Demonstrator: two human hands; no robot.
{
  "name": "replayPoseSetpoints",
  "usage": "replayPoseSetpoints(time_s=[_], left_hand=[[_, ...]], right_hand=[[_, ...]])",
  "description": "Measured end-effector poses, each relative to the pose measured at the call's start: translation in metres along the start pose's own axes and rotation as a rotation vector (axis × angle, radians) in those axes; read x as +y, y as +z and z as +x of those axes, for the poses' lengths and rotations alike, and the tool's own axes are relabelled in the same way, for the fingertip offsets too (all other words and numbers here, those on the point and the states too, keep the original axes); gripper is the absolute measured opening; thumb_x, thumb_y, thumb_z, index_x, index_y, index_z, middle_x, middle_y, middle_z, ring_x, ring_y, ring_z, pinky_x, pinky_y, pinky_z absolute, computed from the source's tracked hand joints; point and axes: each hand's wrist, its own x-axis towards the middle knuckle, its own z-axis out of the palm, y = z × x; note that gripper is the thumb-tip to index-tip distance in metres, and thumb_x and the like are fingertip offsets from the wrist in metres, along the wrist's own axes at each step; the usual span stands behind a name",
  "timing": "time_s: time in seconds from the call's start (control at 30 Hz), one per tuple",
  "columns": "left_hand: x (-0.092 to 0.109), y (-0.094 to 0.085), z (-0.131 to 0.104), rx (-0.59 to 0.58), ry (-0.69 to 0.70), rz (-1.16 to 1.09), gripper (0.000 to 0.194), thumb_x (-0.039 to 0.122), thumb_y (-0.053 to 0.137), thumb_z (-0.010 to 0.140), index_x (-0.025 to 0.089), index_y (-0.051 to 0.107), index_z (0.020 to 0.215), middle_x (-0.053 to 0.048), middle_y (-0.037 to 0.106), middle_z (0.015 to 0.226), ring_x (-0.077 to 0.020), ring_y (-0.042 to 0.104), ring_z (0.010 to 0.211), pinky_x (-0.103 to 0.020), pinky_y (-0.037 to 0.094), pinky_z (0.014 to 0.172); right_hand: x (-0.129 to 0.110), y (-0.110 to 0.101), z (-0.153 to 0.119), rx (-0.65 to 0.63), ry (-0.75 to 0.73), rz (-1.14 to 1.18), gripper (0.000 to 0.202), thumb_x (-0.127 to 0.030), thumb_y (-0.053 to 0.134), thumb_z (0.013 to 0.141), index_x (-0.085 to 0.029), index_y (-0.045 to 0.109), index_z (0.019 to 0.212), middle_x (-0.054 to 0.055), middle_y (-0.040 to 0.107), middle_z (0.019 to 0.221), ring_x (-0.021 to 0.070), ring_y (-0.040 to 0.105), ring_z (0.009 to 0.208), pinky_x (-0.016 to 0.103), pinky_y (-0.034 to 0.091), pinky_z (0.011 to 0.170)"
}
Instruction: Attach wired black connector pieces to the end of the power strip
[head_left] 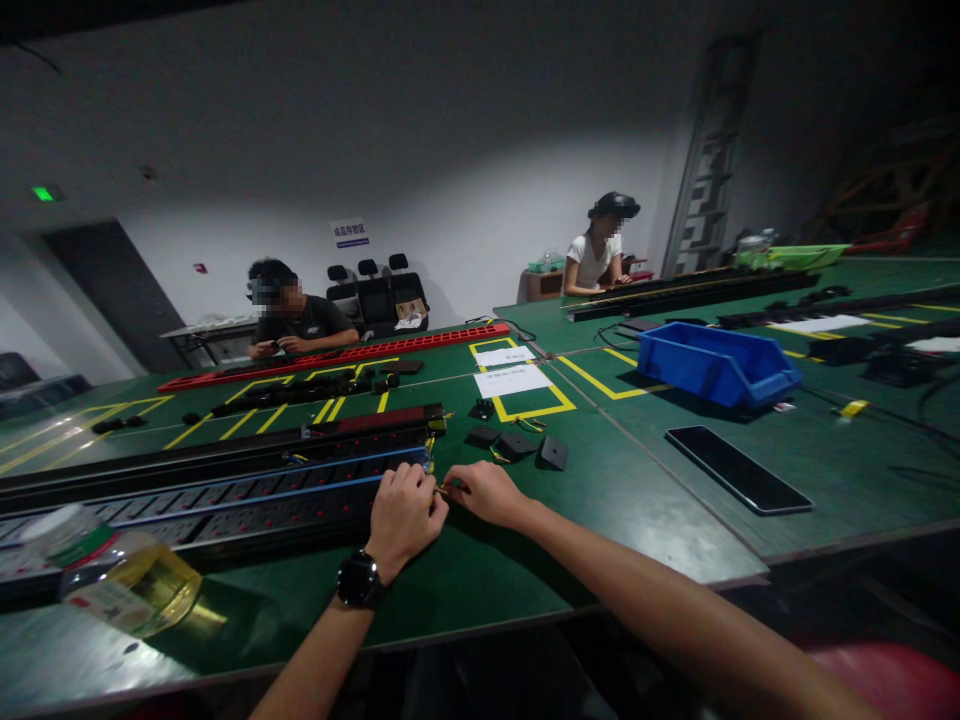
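My left hand (405,515), a watch on its wrist, curls closed over the near right end of a long black power strip (285,508) with rows of sockets and small red marks. Just to its right, my right hand (486,493) pinches a thin yellowish wire (442,489) at the strip's end. The fingertips of both hands almost meet there, and the wire's exact tip is hidden. Beyond the hands lie several black end caps (553,453) and short loose wires (531,425).
A bottle of yellow liquid (142,585) stands at the front left. On the right are a phone (739,470) and a blue bin (716,365). Paper labels (511,380) and a red rail (337,355) lie farther back. Two people (300,315) sit across the green table (622,500).
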Motion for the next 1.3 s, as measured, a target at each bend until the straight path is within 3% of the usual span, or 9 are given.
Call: replayPoseSetpoints(time_s=[1.3], left_hand=[[-0.0034,0.0023,-0.0012,0.011,0.042,-0.036,0.014,0.025,0.056,0.089,0.02,0.067,0.081,-0.008,0.065,0.088,-0.0257,0.055,0.089,-0.041,0.038,0.078]], right_hand=[[-0.0005,-0.0015,-0.001,-0.065,-0.051,-0.07,0.027,-0.028,0.059,0.092,-0.027,0.069,0.117,0.002,0.077,0.093,0.0205,0.071,0.089,0.025,0.036,0.068]])
